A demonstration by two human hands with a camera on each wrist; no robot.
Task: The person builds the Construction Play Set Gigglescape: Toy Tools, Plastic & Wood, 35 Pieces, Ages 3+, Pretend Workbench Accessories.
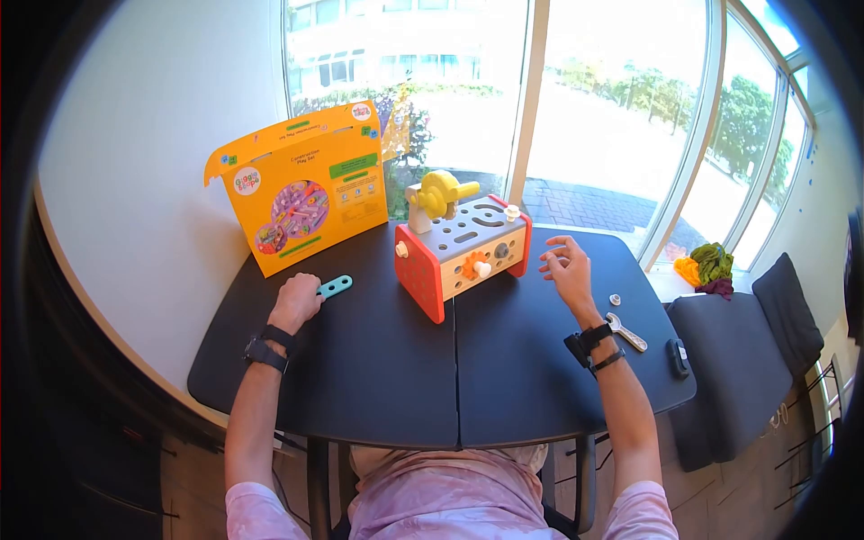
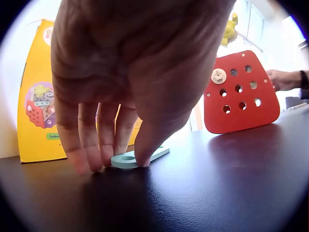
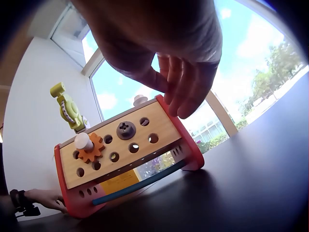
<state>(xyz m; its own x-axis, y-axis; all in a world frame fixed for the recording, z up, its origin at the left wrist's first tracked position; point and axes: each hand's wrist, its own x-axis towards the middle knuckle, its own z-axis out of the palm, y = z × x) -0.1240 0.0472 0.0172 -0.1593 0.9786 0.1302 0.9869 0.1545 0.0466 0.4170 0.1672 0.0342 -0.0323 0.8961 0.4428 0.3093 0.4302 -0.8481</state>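
My left hand [image 1: 295,304] is at the left of the table, on the near end of a flat teal strip with holes [image 1: 336,287]. In the left wrist view, thumb and forefinger of the left hand [image 2: 130,82] pinch the teal strip [image 2: 126,160], which lies on the tabletop. My right hand [image 1: 567,270] hovers right of the wooden toolbox [image 1: 468,268], holding nothing, fingers loosely bent. The toolbox has red ends, an orange gear [image 3: 91,148], a grey screw [image 3: 126,130] and a yellow-green piece [image 1: 439,193] on top.
A yellow box [image 1: 315,193] stands behind at the left. On the right of the black table [image 1: 378,378] lie a small pale nut [image 1: 615,300], a pale wrench [image 1: 630,335] and a black device [image 1: 678,358]. Windows rise behind; a dark seat [image 1: 738,360] stands at the right.
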